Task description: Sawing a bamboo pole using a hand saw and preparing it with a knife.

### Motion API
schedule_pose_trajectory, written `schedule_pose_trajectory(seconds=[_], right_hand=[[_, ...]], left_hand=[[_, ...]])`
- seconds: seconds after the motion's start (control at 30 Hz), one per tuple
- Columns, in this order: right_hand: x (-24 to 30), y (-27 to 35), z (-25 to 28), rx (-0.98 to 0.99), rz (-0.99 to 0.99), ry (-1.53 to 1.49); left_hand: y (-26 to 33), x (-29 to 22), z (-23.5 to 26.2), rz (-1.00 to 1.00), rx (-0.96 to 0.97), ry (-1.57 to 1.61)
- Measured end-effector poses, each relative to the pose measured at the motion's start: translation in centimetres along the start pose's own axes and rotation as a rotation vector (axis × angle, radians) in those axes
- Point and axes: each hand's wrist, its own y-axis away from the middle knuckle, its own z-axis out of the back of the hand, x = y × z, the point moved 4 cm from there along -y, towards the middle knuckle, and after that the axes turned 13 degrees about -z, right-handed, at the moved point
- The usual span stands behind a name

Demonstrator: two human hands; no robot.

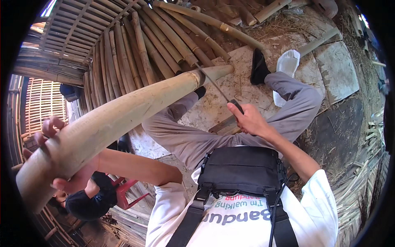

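A thick, pale bamboo pole (123,109) slants from the lower left up to the middle of the view. My left hand (76,177) wraps round its near, thicker end from below, fingertips showing on the far side. In my right hand (251,119) is the dark handle of a knife (214,85) with a long, thin blade, its fingers closed round the grip. The blade's tip end meets or overlaps the pole at a ringed joint; whether it cuts in cannot be made out. Past that joint the pole's thinner end lies over the pale floor slab.
Several bamboo poles (144,53) lean side by side at the back left, near a slatted bamboo wall (78,24). My bent legs (288,94) flank the work area. At the lower left are a person in dark clothing (92,199) and a red plastic chair (125,193). Fibres (349,197) litter the right.
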Motion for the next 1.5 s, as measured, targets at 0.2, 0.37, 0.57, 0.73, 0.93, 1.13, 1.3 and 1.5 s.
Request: schedule_pose_trajectory(seconds=[0.2,0.37,0.57,0.73,0.93,1.13,1.3,1.5], right_hand=[[2.0,0.9,-1.6,-0.099,0.277,0.058],[4.0,2.6,-2.8,-0.094,0.315,0.088],[8.9,6.9,-3.8,0.031,0.52,0.084],[5.6,3.8,-3.1,-0.019,0.52,0.08],[-1.4,-1.5,-0.3,-0.066,0.021,0.0],[-0.5,-1.7,-1.1,-0.07,0.059,-0.075],[0.8,-2.5,-1.2,-0.225,0.203,0.046],[6.2,2.1,-3.5,-0.089,0.304,-0.033]], left_hand=[[2.1,-1.3,-2.9,-0.013,-0.419,-1.0],[2.1,-0.8,-2.2,0.038,-0.649,-0.911],[2.0,-0.1,-1.5,0.125,-0.613,-0.617],[2.0,-0.1,-1.8,0.176,-0.587,-0.511],[2.6,-0.3,-0.5,0.144,-0.557,-0.493],[2.0,0.4,1.0,0.166,-0.385,-0.224],[2.7,3.1,-3.3,-0.025,-0.463,-0.895],[2.7,3.2,-4.4,-0.055,-0.537,-0.892]])
